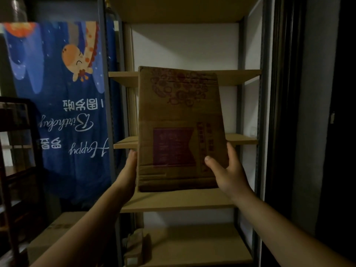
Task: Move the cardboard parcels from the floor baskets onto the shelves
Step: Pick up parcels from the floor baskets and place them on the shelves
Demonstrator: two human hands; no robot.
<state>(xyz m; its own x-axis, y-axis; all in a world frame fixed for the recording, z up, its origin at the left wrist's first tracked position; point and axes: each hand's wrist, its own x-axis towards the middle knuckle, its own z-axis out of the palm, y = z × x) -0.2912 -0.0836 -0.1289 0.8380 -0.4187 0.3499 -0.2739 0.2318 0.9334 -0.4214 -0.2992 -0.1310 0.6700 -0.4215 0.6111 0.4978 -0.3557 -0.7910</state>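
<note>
Box: a brown cardboard box (180,128) stands upright in the middle of the frame, held in front of the shelves; dark red print covers its face, a flower-like pattern near the top and a red block lower down.
Box position: its bottom edge sits at the level of a shelf board (173,201) in the lower middle; whether it rests on the board or hangs just above it cannot be told.
Left hand: the left hand (128,174) is pressed flat on the box's left side, fingers pointing up.
Right hand: the right hand (229,170) is clamped on the lower right edge, thumb across the front face, fingers behind the side.
Shelves: a metal rack (264,93) with tan boards fills the centre and right; a small crumpled parcel (134,245) lies on the lowest board.
Left of frame: a blue birthday banner (63,93) hangs upside down; a dark wooden stand (17,151) is at the far left, with a cardboard carton (55,234) below the banner.
</note>
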